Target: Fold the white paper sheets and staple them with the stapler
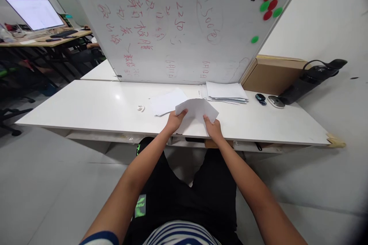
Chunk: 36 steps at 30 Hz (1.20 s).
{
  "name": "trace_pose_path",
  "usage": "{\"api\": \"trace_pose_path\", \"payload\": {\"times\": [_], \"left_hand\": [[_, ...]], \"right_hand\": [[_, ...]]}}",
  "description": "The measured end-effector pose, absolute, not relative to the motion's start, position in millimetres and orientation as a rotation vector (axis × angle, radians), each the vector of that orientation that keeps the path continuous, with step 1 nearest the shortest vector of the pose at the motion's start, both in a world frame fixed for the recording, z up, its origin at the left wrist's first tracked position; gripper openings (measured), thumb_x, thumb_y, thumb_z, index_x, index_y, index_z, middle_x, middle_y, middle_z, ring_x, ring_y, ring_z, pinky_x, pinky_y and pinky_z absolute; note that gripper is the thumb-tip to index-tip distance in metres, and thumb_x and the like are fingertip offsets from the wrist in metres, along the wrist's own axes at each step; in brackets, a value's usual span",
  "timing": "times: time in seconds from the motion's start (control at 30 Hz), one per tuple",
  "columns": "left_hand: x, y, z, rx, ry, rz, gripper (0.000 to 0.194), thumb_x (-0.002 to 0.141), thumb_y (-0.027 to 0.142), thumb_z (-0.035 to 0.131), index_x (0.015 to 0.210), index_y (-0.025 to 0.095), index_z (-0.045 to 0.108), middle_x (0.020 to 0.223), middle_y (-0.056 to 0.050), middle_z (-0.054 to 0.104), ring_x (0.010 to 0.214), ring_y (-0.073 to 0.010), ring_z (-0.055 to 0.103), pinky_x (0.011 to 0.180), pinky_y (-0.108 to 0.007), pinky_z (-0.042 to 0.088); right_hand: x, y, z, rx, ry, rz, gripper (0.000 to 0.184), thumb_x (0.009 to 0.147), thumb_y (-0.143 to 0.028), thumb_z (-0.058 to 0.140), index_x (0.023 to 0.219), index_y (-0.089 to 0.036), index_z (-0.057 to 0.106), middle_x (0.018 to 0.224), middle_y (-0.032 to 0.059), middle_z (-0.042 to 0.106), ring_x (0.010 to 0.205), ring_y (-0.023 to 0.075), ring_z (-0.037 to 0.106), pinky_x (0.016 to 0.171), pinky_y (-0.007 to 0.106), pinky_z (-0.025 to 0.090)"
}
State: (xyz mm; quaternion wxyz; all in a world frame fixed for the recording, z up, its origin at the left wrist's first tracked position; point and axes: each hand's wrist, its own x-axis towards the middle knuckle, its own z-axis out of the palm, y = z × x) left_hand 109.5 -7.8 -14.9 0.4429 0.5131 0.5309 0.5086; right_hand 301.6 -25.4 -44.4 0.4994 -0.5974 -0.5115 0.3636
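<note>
Between my two hands, a bent sheet of white paper (197,109) is held over the front edge of the white table (86,103). My left hand (176,120) pinches its left side, thumb on top. On the right side my right hand (213,127) grips it the same way; the fingers underneath are hidden. Just beyond my left hand lies a small stack of white paper (166,101). A thicker paper stack (225,91) rests farther back to the right, near the foot of the whiteboard.
A whiteboard (184,46) with red writing stands at the table's back. To the right are a cardboard box (273,74), a black bottle (304,82), a computer mouse (276,102) and a small dark object (260,98). A small white item (140,108) lies left. Another desk holds a monitor (36,13).
</note>
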Motion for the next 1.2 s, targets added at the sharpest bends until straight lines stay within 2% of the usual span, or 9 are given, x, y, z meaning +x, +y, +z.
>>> {"api": "trace_pose_path", "payload": {"times": [0.33,0.5,0.57,0.63,0.73,0.8,0.87,0.97,1.2], "left_hand": [[97,0,-13,1.403,1.388,1.228,0.05,0.075,0.062,0.059,0.084,0.014,0.069,0.078,-0.006,0.067,0.083,-0.0251,0.061,0.071,-0.033,0.045],[100,9,-3,1.563,1.412,1.208,0.056,0.081,0.067,0.046,0.075,0.014,0.065,0.071,-0.004,0.063,0.073,-0.021,0.059,0.065,-0.03,0.044],[100,11,1,1.645,1.402,1.216,0.056,0.086,0.065,0.038,0.082,0.016,0.066,0.077,-0.004,0.065,0.075,-0.02,0.06,0.068,-0.03,0.046],[101,13,0,1.759,1.399,1.181,0.051,0.09,0.059,0.035,0.099,0.019,0.065,0.092,-0.005,0.068,0.087,-0.0206,0.062,0.076,-0.031,0.048],[104,20,-11,2.054,1.502,1.045,0.045,0.09,0.049,0.045,0.124,0.021,0.054,0.126,-0.009,0.058,0.118,-0.0257,0.052,0.096,-0.038,0.043],[107,26,-24,2.24,1.584,0.942,0.051,0.089,0.04,0.051,0.134,0.016,0.045,0.138,-0.014,0.048,0.129,-0.0286,0.041,0.104,-0.043,0.036],[111,32,-36,2.342,1.618,0.857,0.051,0.089,0.029,0.05,0.136,0.015,0.041,0.141,-0.015,0.045,0.131,-0.0283,0.038,0.107,-0.044,0.032],[113,38,-46,2.393,1.608,0.81,0.044,0.088,0.017,0.046,0.132,0.018,0.046,0.134,-0.01,0.052,0.125,-0.0255,0.045,0.105,-0.043,0.035],[104,36,-48,2.262,1.585,0.965,0.037,0.087,0.017,0.048,0.124,0.018,0.055,0.122,-0.008,0.061,0.114,-0.0241,0.053,0.1,-0.039,0.041]], "right_hand": [[301,-31,-38,-1.46,-1.185,0.938,0.052,0.08,-0.056,0.056,0.104,-0.011,0.068,0.109,0.0136,0.068,0.107,0.0276,0.061,0.092,0.036,0.047],[304,-30,-39,-1.499,-1.148,0.865,0.05,0.081,-0.053,0.055,0.107,-0.012,0.067,0.112,0.0137,0.067,0.107,0.0271,0.061,0.092,0.035,0.048],[317,-27,-38,-1.542,-1.101,0.82,0.048,0.081,-0.051,0.055,0.106,-0.011,0.066,0.111,0.0151,0.067,0.106,0.0268,0.062,0.09,0.034,0.049],[340,-22,-36,-1.613,-1.009,0.73,0.046,0.081,-0.047,0.056,0.106,-0.01,0.065,0.109,0.0162,0.068,0.105,0.0263,0.062,0.088,0.033,0.05],[379,-11,-35,-1.691,-0.9,0.62,0.04,0.079,-0.039,0.059,0.105,-0.01,0.063,0.108,0.0154,0.067,0.102,0.0239,0.063,0.081,0.029,0.053],[398,-5,-34,-1.716,-0.88,0.763,0.037,0.077,-0.036,0.062,0.105,-0.011,0.061,0.107,0.0142,0.067,0.092,0.0217,0.065,0.067,0.027,0.056],[408,1,-34,-1.729,-0.88,0.922,0.036,0.074,-0.034,0.065,0.102,-0.012,0.06,0.103,0.0135,0.067,0.08,0.0197,0.065,0.053,0.024,0.054],[411,5,-34,-1.742,-0.904,0.999,0.033,0.07,-0.033,0.07,0.095,-0.013,0.06,0.094,0.0116,0.067,0.07,0.0169,0.061,0.043,0.021,0.049],[419,4,-34,-1.714,-0.917,1.067,0.035,0.068,-0.032,0.072,0.094,-0.013,0.057,0.077,0.0063,0.065,0.061,0.0131,0.055,0.036,0.017,0.039]]}}
